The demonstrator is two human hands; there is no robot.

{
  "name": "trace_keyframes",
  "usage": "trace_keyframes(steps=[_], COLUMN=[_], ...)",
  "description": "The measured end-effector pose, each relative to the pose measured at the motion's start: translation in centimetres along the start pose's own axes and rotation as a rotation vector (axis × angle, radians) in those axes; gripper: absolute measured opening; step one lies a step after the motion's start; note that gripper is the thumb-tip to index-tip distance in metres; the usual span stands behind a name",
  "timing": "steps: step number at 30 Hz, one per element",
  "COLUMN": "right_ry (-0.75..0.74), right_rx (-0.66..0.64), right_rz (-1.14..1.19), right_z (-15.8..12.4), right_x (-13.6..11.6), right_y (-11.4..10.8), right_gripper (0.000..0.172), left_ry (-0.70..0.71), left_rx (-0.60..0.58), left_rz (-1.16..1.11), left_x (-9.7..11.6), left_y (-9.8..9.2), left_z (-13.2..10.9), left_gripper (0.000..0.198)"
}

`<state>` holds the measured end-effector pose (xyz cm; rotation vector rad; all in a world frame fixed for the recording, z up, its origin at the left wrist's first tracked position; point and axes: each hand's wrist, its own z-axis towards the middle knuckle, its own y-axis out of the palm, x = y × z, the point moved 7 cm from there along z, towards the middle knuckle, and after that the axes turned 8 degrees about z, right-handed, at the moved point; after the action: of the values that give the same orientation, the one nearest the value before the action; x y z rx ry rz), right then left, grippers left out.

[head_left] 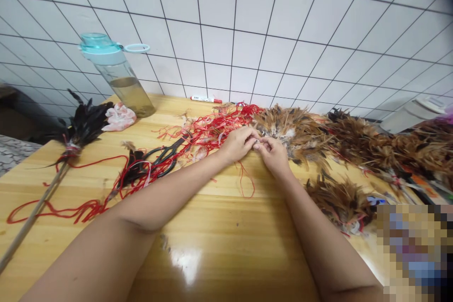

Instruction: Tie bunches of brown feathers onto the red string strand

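Note:
My left hand (pixel 241 143) and my right hand (pixel 273 153) meet near the middle of the wooden table (pixel 226 236). Fingers of both are pinched close together, and what lies between the fingertips is too small to make out. A loop of red string (pixel 253 188) lies on the table just below them. Behind and left of my left hand is a tangle of red string (pixel 215 125). Brown feathers (pixel 300 132) spread out right behind my right hand.
Black scissors (pixel 166 155) lie left. Further left are a stick (pixel 35 212) topped with black feathers (pixel 88 120), a pink scrunchie (pixel 120 117) and a bottle (pixel 129 87). A red-and-white marker (pixel 206 99) lies by the tiled wall. More feather bunches (pixel 343 198) are at right.

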<state>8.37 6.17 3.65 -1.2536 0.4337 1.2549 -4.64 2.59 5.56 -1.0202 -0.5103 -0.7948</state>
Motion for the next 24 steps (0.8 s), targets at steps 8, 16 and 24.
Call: trace_keyframes(steps=[8,16,24], right_ry=[0.259,0.411,0.466], right_rx=[-0.183,-0.215,-0.232], right_rz=[0.171,0.326,0.39], right_z=[-0.7,-0.8,-0.9], right_x=[2.0,3.3,3.2], right_y=[1.6,1.9,1.9], right_gripper=[0.036,0.031,0.025], left_ry=[0.002,-0.352,-0.45], left_rx=[-0.043,-0.193,-0.257], left_rz=[-0.019,-0.467,-0.605], left_x=[-0.8,-3.3,-3.4], left_y=[0.6,2.5,2.8], left_z=[0.0,-0.1,-0.3], left_gripper=[0.009,0.006,0.006])
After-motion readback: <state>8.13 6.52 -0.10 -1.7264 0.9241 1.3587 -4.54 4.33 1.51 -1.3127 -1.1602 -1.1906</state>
